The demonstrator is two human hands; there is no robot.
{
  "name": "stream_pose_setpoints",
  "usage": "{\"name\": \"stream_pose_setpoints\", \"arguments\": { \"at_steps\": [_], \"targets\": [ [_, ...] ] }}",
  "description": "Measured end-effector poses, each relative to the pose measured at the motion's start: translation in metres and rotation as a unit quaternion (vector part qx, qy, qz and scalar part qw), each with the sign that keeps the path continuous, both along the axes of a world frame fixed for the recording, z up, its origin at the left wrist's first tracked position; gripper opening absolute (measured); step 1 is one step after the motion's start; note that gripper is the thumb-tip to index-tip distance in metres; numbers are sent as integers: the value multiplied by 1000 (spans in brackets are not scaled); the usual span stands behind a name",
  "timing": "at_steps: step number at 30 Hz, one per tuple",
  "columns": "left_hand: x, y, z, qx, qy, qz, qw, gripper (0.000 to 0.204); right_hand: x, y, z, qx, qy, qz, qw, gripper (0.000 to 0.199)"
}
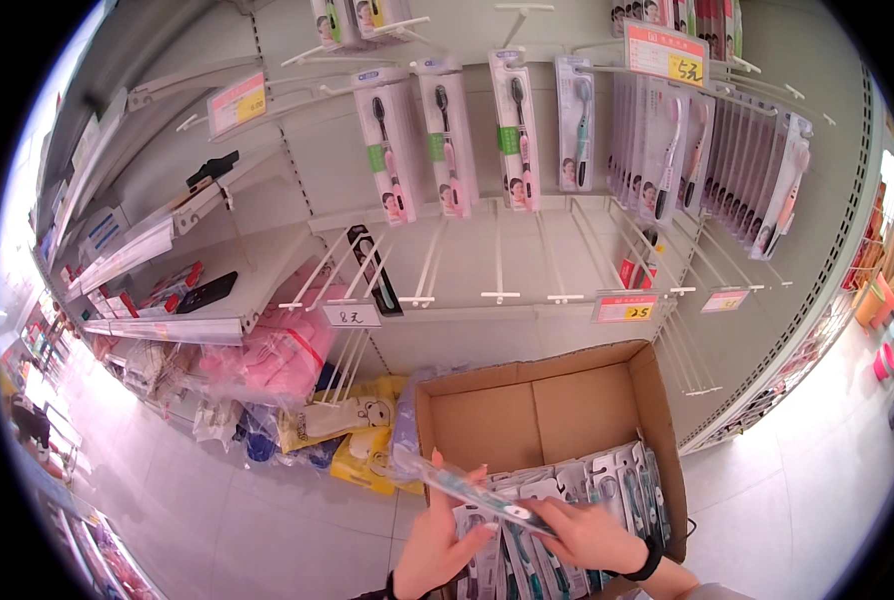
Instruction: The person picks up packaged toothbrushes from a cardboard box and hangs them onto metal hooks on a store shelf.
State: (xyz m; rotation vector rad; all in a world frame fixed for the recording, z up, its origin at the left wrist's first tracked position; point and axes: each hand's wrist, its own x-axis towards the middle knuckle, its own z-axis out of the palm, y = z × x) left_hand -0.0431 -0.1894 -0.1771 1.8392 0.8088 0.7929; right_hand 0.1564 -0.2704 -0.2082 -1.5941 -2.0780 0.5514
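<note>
A blister-packed toothbrush (472, 495) is held at a slant above an open cardboard box (527, 415). My right hand (589, 537) is closed on the pack's lower right end, and a black band circles that wrist. Behind the pack's other half is my left hand (437, 545), its fingers apart and its thumb stretched out below the pack; whether it grips the pack is not plain. Under both hands, many packed toothbrushes (622, 490) stand in rows in the box, several with teal handles. The box's near side is partly hidden by my hands.
Toothbrush packs (447, 140) hang from metal display hooks (502, 255) ahead, with a denser row (752, 160) at the right. Price tags (352, 314) sit on hook ends. Left are shelves (202, 285) and bagged pink goods (277, 350); yellow packages (367, 450) lie beside the box.
</note>
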Motion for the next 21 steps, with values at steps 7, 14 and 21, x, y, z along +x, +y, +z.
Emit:
{"name": "stream_pose_setpoints", "arguments": {
  "at_steps": [7, 14, 21],
  "targets": [
    [-12, 4, -16, -63, -341, 96, 933, 65, -7, 4, 15, 64, 92, 83, 990, 68],
    [-66, 41, 6, 297, 85, 450, 838, 68, 20, -6, -30, 48, -78, 42, 995, 70],
    [-57, 125, -53, 229, 151, 423, 864, 64, 23, -9, -38, 27, -63, 19, 997, 72]
  ]
}}
